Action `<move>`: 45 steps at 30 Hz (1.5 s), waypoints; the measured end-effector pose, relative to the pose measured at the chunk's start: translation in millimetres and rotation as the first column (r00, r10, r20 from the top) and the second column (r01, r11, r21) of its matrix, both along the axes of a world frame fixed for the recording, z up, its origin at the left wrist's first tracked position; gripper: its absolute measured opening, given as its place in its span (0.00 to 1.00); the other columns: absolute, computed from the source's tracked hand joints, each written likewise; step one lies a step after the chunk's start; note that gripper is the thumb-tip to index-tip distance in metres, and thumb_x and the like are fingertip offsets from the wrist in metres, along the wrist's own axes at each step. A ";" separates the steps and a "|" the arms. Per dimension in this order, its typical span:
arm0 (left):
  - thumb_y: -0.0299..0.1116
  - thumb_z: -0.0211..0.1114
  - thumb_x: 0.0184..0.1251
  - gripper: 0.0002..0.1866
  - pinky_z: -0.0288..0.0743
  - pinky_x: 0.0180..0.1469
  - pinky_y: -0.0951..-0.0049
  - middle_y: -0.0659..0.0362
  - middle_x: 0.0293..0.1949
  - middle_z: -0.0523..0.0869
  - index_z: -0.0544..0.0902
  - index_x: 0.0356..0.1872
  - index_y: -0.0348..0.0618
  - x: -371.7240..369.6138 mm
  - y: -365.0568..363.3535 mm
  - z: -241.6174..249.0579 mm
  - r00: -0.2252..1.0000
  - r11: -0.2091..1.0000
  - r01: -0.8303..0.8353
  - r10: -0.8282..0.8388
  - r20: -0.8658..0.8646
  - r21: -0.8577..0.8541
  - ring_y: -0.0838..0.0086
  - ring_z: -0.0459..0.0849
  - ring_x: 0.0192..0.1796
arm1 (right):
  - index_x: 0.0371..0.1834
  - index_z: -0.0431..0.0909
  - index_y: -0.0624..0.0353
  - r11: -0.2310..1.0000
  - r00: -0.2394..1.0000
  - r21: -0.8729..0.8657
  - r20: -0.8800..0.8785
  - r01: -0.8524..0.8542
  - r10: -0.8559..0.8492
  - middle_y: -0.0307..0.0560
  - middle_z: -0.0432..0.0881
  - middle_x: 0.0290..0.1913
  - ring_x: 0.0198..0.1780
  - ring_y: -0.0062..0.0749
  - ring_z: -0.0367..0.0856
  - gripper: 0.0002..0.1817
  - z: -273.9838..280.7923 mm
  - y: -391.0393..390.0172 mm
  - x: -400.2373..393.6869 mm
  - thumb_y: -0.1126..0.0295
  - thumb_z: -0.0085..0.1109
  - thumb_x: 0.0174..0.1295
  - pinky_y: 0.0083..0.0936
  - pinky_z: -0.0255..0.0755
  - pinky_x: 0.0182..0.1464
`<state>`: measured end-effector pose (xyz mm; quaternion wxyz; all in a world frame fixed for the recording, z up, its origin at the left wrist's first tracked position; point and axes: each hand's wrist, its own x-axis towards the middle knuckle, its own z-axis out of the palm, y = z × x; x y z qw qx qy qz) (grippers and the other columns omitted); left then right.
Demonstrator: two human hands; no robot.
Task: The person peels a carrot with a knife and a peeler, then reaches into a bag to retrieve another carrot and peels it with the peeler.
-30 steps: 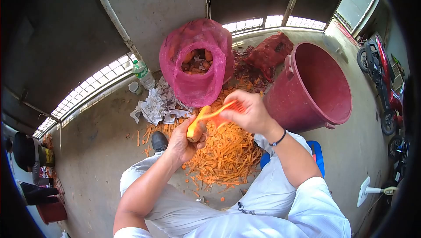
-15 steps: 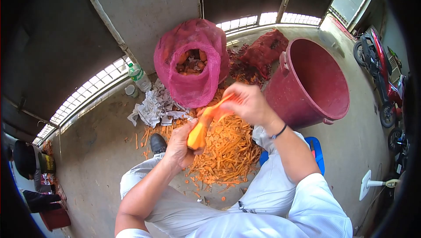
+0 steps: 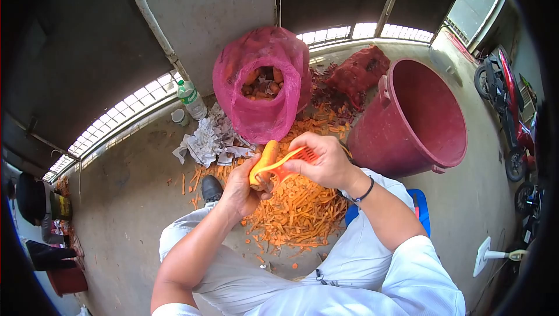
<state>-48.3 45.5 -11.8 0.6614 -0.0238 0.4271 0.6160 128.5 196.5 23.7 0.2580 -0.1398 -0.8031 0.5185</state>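
Note:
My left hand (image 3: 239, 191) is wrapped round the lower end of a carrot (image 3: 269, 154), whose orange tip points up and away from me. In my right hand (image 3: 326, 162) is an orange peeler (image 3: 284, 171), gripped between thumb and fingers, its head at the carrot's side. Directly below both hands, a large heap of carrot peelings (image 3: 303, 214) covers the floor between my legs. Just beyond stands a pink mesh sack (image 3: 273, 124) with its mouth open, and unpeeled carrots (image 3: 254, 90) show inside.
To the right a big dark-red tub (image 3: 375, 132) leans towards me. Crumpled paper (image 3: 209, 138), a green-capped bottle (image 3: 189, 98) and a cup (image 3: 179, 117) lie left of the sack. A red mesh sack (image 3: 361, 71) is behind. Motorcycles (image 3: 512, 100) line the right; a person (image 3: 49, 228) sits far left.
The carrot has turned more upright in my left hand. My right hand has come down and slightly right with the peeler. The view has shifted a little.

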 end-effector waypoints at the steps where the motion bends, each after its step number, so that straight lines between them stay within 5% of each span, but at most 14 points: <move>1: 0.50 0.59 0.81 0.18 0.66 0.23 0.71 0.59 0.33 0.85 0.80 0.53 0.47 1.9 0.3 -0.6 1.000 1.000 0.021 -0.021 -0.010 0.011 0.73 0.81 0.28 | 0.46 0.84 0.63 1.000 1.000 -0.005 0.001 0.002 -0.002 0.47 0.91 0.38 0.39 0.25 0.90 0.13 3.7 -3.9 -1.4 0.70 0.75 0.64 0.26 0.82 0.43; 5: 0.50 0.62 0.79 0.17 0.66 0.23 0.71 0.59 0.31 0.84 0.81 0.50 0.47 12.8 1.7 8.4 0.995 0.999 -0.027 0.024 -0.096 -0.034 0.71 0.82 0.27 | 0.44 0.84 0.64 0.980 0.997 0.198 -0.075 -0.001 0.017 0.44 0.90 0.35 0.37 0.21 0.89 0.14 7.9 -5.3 -2.4 0.71 0.79 0.61 0.22 0.81 0.41; 13: 0.49 0.65 0.77 0.17 0.62 0.22 0.73 0.58 0.33 0.84 0.81 0.51 0.47 16.0 -3.7 13.2 0.997 0.996 0.059 -0.056 -0.048 0.060 0.73 0.77 0.25 | 0.46 0.83 0.65 0.989 0.994 -0.101 -0.019 -0.110 0.108 0.39 0.89 0.39 0.41 0.17 0.86 0.10 5.9 10.5 2.6 0.79 0.73 0.64 0.20 0.82 0.43; 15: 0.49 0.65 0.78 0.17 0.60 0.22 0.74 0.57 0.36 0.84 0.80 0.53 0.47 13.9 -8.6 11.5 0.997 0.994 0.075 -0.076 0.002 0.081 0.74 0.76 0.25 | 0.45 0.83 0.65 0.974 0.999 -0.223 -0.004 0.038 -0.040 0.38 0.88 0.39 0.42 0.16 0.86 0.09 6.6 32.1 8.6 0.79 0.73 0.64 0.18 0.81 0.43; 16: 0.48 0.65 0.77 0.18 0.60 0.22 0.74 0.57 0.35 0.84 0.80 0.53 0.46 13.2 -10.9 14.2 0.993 0.989 0.117 -0.116 -0.015 0.089 0.74 0.75 0.23 | 0.43 0.83 0.65 0.991 0.991 -0.055 0.060 0.123 -0.120 0.37 0.88 0.38 0.41 0.15 0.85 0.07 5.6 50.3 13.5 0.79 0.72 0.65 0.18 0.81 0.42; 19: 0.50 0.63 0.78 0.20 0.60 0.22 0.73 0.57 0.33 0.83 0.79 0.54 0.43 10.7 -13.2 12.4 0.975 0.971 0.220 -0.215 -0.064 0.093 0.72 0.71 0.20 | 0.41 0.85 0.63 0.831 0.845 0.402 0.210 0.385 -0.492 0.62 0.89 0.37 0.40 0.53 0.91 0.10 -6.2 90.4 22.0 0.69 0.72 0.62 0.39 0.82 0.42; 21: 0.51 0.59 0.80 0.21 0.62 0.23 0.71 0.57 0.34 0.82 0.80 0.54 0.42 11.4 -12.0 19.6 0.975 0.972 0.222 -0.222 -0.009 0.075 0.71 0.72 0.21 | 0.42 0.84 0.64 0.772 0.773 0.383 0.195 0.507 -0.604 0.59 0.90 0.36 0.39 0.47 0.92 0.11 -17.1 100.5 23.1 0.69 0.72 0.62 0.36 0.83 0.42; 24: 0.51 0.53 0.82 0.21 0.65 0.25 0.70 0.56 0.37 0.82 0.80 0.57 0.44 1.9 -5.5 2.4 0.990 0.991 0.121 -0.124 0.062 0.049 0.70 0.74 0.26 | 0.42 0.84 0.64 0.839 0.851 0.192 0.029 0.510 -0.524 0.53 0.91 0.34 0.38 0.36 0.93 0.11 -25.2 85.2 16.8 0.71 0.74 0.62 0.31 0.83 0.41; 27: 0.51 0.50 0.82 0.22 0.67 0.27 0.69 0.58 0.38 0.83 0.81 0.59 0.47 -1.1 -2.7 -5.1 0.997 0.997 0.061 -0.059 0.040 -0.042 0.71 0.75 0.28 | 0.43 0.83 0.64 0.966 0.971 -0.116 -0.031 0.231 -0.236 0.42 0.90 0.36 0.40 0.18 0.88 0.10 -13.3 43.5 6.2 0.73 0.75 0.64 0.22 0.82 0.41; 31: 0.53 0.54 0.81 0.20 0.65 0.25 0.71 0.61 0.38 0.84 0.81 0.58 0.50 1.1 -4.3 -9.6 0.998 0.998 0.063 -0.063 -0.005 0.012 0.74 0.78 0.29 | 0.46 0.82 0.63 0.992 1.000 -0.126 -0.007 0.012 -0.013 0.40 0.89 0.38 0.38 0.17 0.86 0.12 1.3 2.4 0.5 0.75 0.76 0.64 0.19 0.82 0.42; 33: 0.53 0.56 0.81 0.20 0.64 0.24 0.72 0.62 0.38 0.85 0.81 0.57 0.51 7.2 -2.0 -4.3 0.998 0.998 0.067 -0.067 -0.018 0.009 0.75 0.79 0.30 | 0.45 0.83 0.63 0.990 0.996 0.130 -0.048 -0.064 0.070 0.41 0.90 0.37 0.37 0.18 0.87 0.13 11.7 -6.4 -0.9 0.73 0.77 0.63 0.20 0.81 0.42; 41: 0.52 0.63 0.78 0.17 0.61 0.22 0.72 0.59 0.32 0.83 0.82 0.49 0.48 13.1 -6.4 15.2 0.998 0.997 0.064 -0.065 0.015 0.045 0.72 0.78 0.26 | 0.44 0.84 0.64 0.978 0.999 -0.205 -0.004 0.049 -0.051 0.37 0.89 0.36 0.39 0.15 0.85 0.10 6.6 17.7 1.8 0.78 0.74 0.62 0.20 0.81 0.43; 43: 0.53 0.63 0.78 0.19 0.60 0.23 0.73 0.59 0.32 0.81 0.81 0.52 0.48 7.2 -11.5 8.6 0.990 0.989 0.139 -0.139 -0.015 0.049 0.73 0.75 0.26 | 0.43 0.84 0.65 0.976 0.973 -0.025 0.086 0.216 -0.213 0.46 0.92 0.37 0.41 0.22 0.89 0.09 7.0 49.5 8.5 0.76 0.74 0.63 0.23 0.82 0.43; 45: 0.53 0.63 0.77 0.20 0.59 0.23 0.74 0.60 0.32 0.79 0.79 0.55 0.49 7.3 -12.2 8.1 0.977 0.976 0.210 -0.208 -0.045 0.052 0.74 0.72 0.25 | 0.42 0.85 0.65 0.754 0.816 0.547 0.203 0.363 -0.541 0.48 0.92 0.35 0.40 0.24 0.90 0.10 -8.1 84.4 15.0 0.74 0.75 0.62 0.26 0.83 0.43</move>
